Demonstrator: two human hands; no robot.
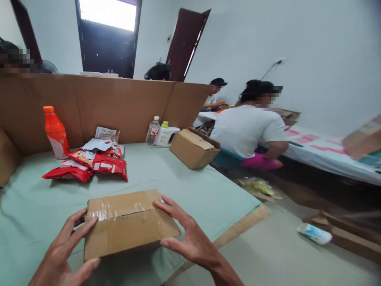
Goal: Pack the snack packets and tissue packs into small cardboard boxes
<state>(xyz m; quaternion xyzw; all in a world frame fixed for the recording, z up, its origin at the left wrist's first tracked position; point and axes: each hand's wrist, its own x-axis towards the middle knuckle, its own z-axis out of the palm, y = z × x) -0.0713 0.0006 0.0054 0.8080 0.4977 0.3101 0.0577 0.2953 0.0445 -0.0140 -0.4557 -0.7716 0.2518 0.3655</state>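
Note:
Between my two hands is a brown cardboard box [127, 234], its top seam covered with shiny clear tape. My left hand [67, 248] grips the box's left end, fingers along the far corner and thumb at the near lower corner. At the opposite end my right hand [187, 234] holds on, fingertips on the top edge and thumb near the front right corner. The box looks slightly tilted, close above the green tablecloth [143, 169]; I cannot tell whether its underside touches the cloth.
Red snack packets [110, 167] lie in a pile beside an orange bottle [56, 133]. Farther right stand a clear water bottle [152, 131], a white jug [166, 136] and an open carton [193, 150]. A cardboard screen [122, 107] borders the table. A person in white [247, 131] sits to the right.

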